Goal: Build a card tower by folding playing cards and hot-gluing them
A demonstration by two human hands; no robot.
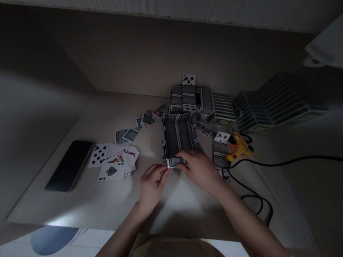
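In the middle of the table stands an open-topped box made of playing cards [178, 134], with card backs lining its inside. At its near end is a playing card [174, 162], back pattern toward me. My left hand [152, 184] pinches that card's left lower corner between thumb and fingers. My right hand [199, 167] grips the same card near its right side, fingers over the box's near rim and thumb below. Part of the near wall is hidden behind my right fingers.
A yellow glue gun [239, 145] with a black cord [284, 160] lies right. Left are a phone [70, 166], face-up cards [112, 170] and face-down cards [131, 134]. Behind the box stands another card structure [190, 95], beside stacked slatted pieces [278, 101]. An overhead shelf [171, 14] spans the top.
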